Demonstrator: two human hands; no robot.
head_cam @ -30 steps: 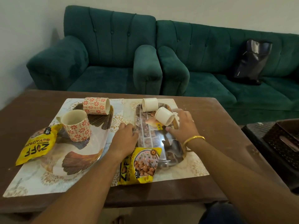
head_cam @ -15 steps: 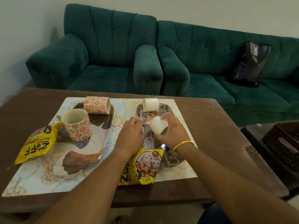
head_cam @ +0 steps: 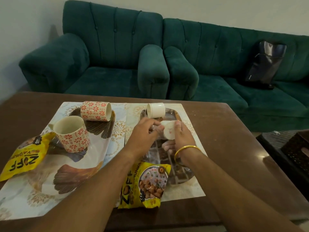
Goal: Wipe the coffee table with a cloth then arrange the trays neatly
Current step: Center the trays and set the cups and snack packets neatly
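Note:
On the brown coffee table (head_cam: 230,148) lie two trays on pale placemats. The glass tray (head_cam: 177,174) on the right carries a tipped white cup (head_cam: 156,110) at its far end. My right hand (head_cam: 179,138) holds a second small white cup (head_cam: 168,131) above this tray, and my left hand (head_cam: 143,138) touches the cup's rim with its fingertips. The leaf-patterned tray (head_cam: 73,174) on the left bears an upright red-flowered mug (head_cam: 71,133) and another mug lying on its side (head_cam: 96,111). No cloth is in view.
A yellow snack packet (head_cam: 145,185) lies on the glass tray's near end, another packet (head_cam: 23,156) on the left tray's edge. Green sofas (head_cam: 117,47) stand behind the table with a dark bag (head_cam: 265,64). A dark woven basket (head_cam: 296,148) sits at right.
My right hand has lifted the small white cup off the glass tray and turned it upright. My left hand left the tray's edge and rose to meet the cup.

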